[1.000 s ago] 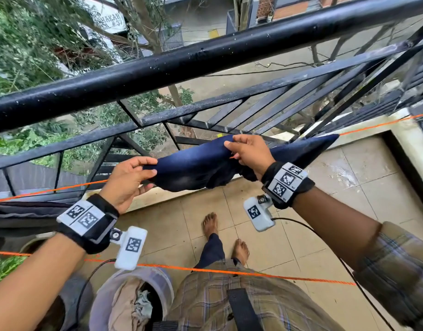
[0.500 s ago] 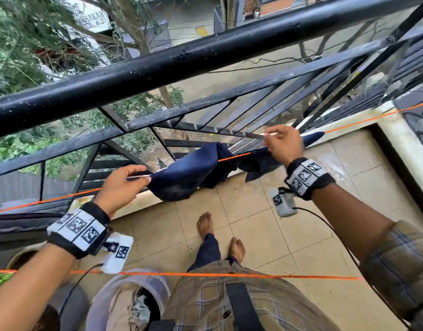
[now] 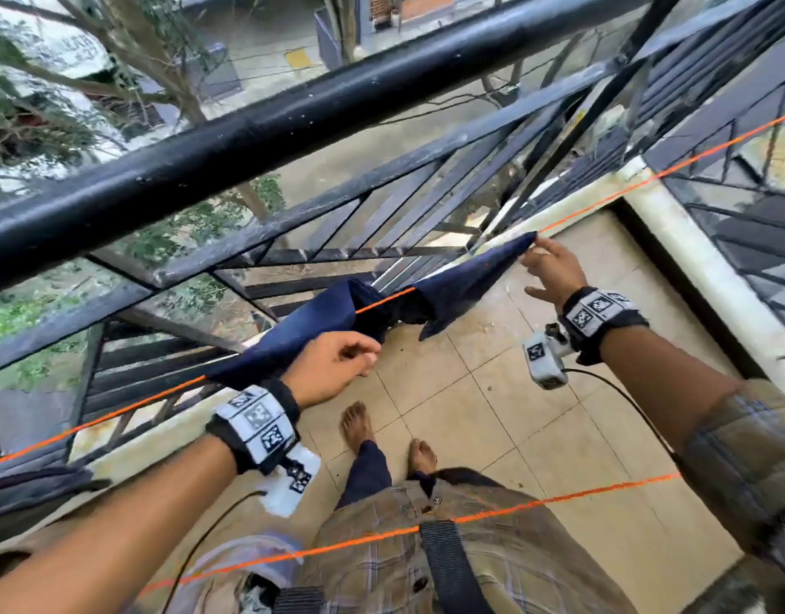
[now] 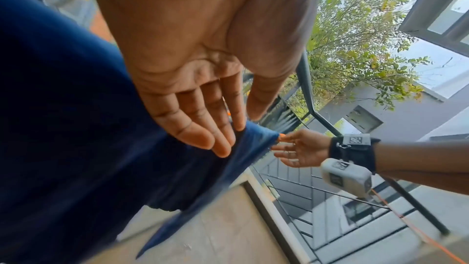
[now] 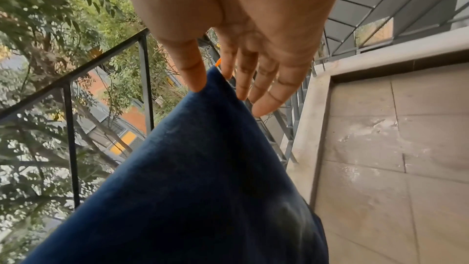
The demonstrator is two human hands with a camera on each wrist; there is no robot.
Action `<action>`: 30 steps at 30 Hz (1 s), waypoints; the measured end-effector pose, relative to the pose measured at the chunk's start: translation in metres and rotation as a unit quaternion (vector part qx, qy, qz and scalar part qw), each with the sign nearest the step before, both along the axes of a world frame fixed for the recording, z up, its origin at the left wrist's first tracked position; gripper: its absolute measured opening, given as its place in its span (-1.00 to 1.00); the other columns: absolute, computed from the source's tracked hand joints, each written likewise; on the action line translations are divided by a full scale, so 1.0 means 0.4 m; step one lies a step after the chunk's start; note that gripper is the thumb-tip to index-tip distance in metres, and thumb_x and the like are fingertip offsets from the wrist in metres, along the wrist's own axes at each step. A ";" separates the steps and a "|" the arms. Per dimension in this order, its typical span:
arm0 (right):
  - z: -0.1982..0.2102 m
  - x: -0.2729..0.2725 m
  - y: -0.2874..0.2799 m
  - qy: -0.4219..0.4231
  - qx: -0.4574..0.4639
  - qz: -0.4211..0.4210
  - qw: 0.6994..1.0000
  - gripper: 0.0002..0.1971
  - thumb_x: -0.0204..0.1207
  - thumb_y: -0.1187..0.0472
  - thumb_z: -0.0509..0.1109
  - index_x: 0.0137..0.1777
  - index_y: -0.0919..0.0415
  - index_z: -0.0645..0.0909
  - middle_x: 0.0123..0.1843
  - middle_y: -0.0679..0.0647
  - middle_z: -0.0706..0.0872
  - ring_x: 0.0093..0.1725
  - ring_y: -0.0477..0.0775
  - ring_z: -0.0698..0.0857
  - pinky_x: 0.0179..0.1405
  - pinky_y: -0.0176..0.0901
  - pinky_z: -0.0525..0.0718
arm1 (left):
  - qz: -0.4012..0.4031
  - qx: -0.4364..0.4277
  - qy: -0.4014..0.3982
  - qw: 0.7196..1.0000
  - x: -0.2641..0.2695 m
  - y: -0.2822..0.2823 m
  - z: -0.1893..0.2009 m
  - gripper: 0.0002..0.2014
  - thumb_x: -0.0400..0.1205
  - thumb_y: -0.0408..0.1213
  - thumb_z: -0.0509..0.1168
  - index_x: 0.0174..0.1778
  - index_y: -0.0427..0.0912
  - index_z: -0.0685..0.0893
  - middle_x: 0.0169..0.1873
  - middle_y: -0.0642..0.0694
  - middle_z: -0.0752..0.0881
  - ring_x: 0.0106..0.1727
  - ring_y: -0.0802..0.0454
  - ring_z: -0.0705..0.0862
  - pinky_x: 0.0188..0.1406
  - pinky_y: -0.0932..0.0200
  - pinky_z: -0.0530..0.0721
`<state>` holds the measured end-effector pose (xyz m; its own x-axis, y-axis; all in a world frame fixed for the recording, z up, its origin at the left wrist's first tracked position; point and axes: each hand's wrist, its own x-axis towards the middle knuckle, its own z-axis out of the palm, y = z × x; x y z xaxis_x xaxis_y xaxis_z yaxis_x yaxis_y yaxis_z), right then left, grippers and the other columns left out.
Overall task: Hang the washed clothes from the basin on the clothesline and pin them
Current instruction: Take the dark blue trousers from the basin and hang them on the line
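A dark blue garment (image 3: 320,330) hangs folded over the far orange clothesline (image 3: 648,181), which runs just inside the black balcony railing (image 3: 257,139) from lower left to upper right. The cloth sits close against the railing's slanted bars on the far side; on the near side the tiled floor (image 3: 492,392) lies open below it, bounded at the right by a pale raised curb (image 3: 710,277). A second orange line (image 3: 559,500) crosses near the person's waist, well apart from the first, and the bare feet stand between the two.

The left hand (image 3: 333,370) rests on the near face of the garment toward its left end. In the left wrist view its fingers (image 4: 203,127) are straight and close together, lying flat along the cloth, with the thumb held apart and off the fabric.

The right hand (image 3: 554,270) is at the garment's pointed right corner, where the cloth meets the line. In the right wrist view the thumb tip and the first finger (image 5: 193,71) touch either side of that corner, the remaining fingers extended and slightly spread beyond it. Whether the thumb and finger actually pinch the fabric or only touch it cannot be told.

At the bottom left edge of the head view, part of a basin (image 3: 244,565) shows beside the person's legs.
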<state>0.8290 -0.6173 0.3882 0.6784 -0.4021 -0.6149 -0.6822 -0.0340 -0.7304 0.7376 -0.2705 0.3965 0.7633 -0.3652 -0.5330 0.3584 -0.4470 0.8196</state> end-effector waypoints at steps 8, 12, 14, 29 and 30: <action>-0.018 0.014 -0.051 0.005 -0.022 -0.025 0.999 -0.74 0.56 0.37 0.30 -0.30 0.05 0.45 -0.31 -0.03 0.53 -0.25 -0.03 0.53 -0.26 -0.16 0.45 | 0.130 -0.047 0.115 0.984 0.082 -0.260 -0.094 -0.48 0.69 -0.43 0.29 0.58 -0.16 0.37 0.12 -0.08 0.67 -0.07 0.09 0.58 -0.46 0.35 0.51; -0.020 0.029 -0.090 -0.014 -0.025 0.032 0.999 -0.72 0.54 0.49 0.25 -0.32 0.14 0.46 -0.46 0.00 0.59 -0.49 -0.15 0.65 -0.46 -0.34 0.48 | 0.198 -0.033 0.086 0.976 0.100 -0.341 -0.115 -0.72 0.68 -0.43 0.32 0.28 -0.47 0.61 -0.13 -0.04 0.75 -0.32 0.35 0.58 -0.44 0.48 0.47; -0.023 0.035 -0.105 -0.037 -0.039 0.093 0.994 -0.74 0.46 0.41 0.34 -0.37 0.13 0.42 -0.47 -0.06 0.51 -0.52 -0.20 0.54 -0.43 -0.33 0.48 | 0.238 -0.020 0.092 0.967 0.101 -0.368 -0.120 -0.71 0.67 -0.38 0.36 0.21 -0.53 0.63 -0.39 0.09 0.69 -0.49 0.39 0.55 -0.44 0.35 0.55; 0.094 0.159 -0.157 -0.177 -0.032 0.201 0.963 -0.70 0.45 0.48 0.47 0.00 0.08 0.57 -0.40 -0.02 0.51 -0.54 -0.21 0.43 -0.49 -0.30 0.44 | 0.326 -0.032 0.058 0.943 0.184 -0.348 0.044 -0.92 0.68 -0.30 0.36 -0.13 -0.12 0.66 -0.31 -0.02 0.71 -0.35 0.16 0.63 -0.54 0.44 0.53; 0.089 0.182 -0.148 -0.168 -0.049 0.224 0.959 -0.73 0.44 0.46 0.48 -0.04 0.08 0.59 -0.42 -0.03 0.52 -0.54 -0.19 0.44 -0.48 -0.27 0.45 | 0.313 0.003 0.048 0.948 0.210 -0.337 0.034 -0.88 0.67 -0.31 0.37 -0.19 -0.10 0.63 -0.32 -0.06 0.67 -0.38 0.13 0.58 -0.63 0.44 0.45</action>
